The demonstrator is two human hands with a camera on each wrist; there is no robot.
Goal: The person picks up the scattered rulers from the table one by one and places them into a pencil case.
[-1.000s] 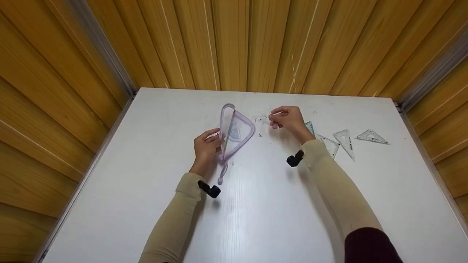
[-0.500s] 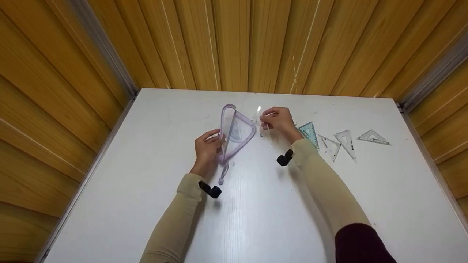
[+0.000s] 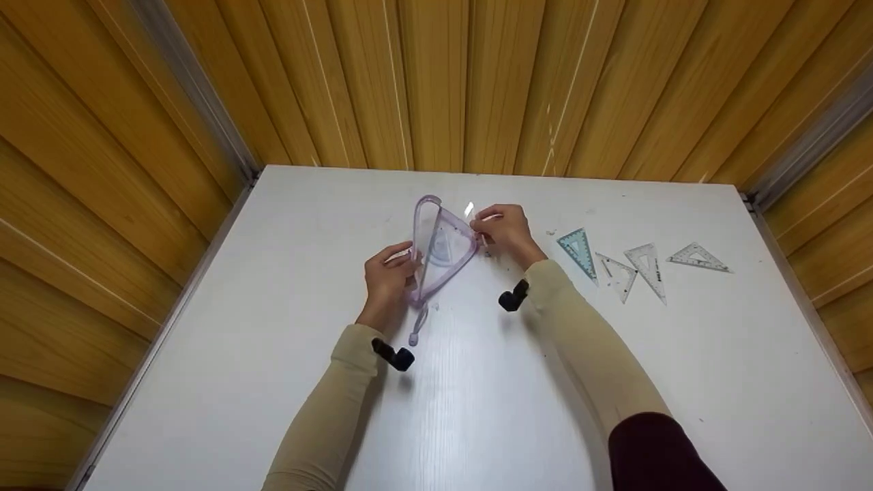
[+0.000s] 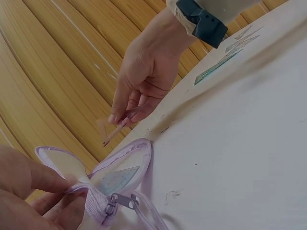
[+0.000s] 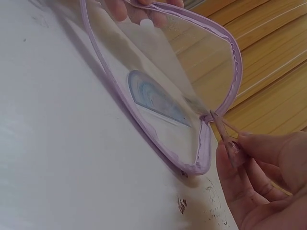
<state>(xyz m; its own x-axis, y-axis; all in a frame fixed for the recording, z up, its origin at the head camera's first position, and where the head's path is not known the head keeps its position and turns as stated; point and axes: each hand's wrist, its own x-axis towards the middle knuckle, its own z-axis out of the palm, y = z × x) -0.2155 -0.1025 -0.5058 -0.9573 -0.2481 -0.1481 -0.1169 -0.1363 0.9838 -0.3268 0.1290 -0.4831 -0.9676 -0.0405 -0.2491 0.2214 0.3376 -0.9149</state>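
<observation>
A clear zip pouch (image 3: 455, 267) with purple edging stands spread open on the white table, its mouth facing right. My left hand (image 3: 387, 276) grips its near-left edge between thumb and fingers. Inside lies a blue protractor (image 5: 156, 98), seen through the clear wall. With thumb and fingertips my right hand (image 3: 505, 228) pinches a small transparent set square (image 4: 115, 132) right at the pouch's right-hand edge. In the right wrist view the set square's tip overlaps the purple edging, and its lower part is hidden by my fingers. The zip pull (image 4: 123, 200) hangs at the near end.
To the right on the white table (image 3: 286, 286) lie a teal set square (image 3: 576, 247) and several clear set squares, one set square (image 3: 709, 261) farthest right. Small dark marks (image 5: 182, 205) show beside the pouch. Wood-patterned panels (image 3: 436, 82) stand behind the table.
My right hand has moved left with the small set square, up to the pouch's edge, uncovering the teal set square. My left hand and the pouch have stayed in place.
</observation>
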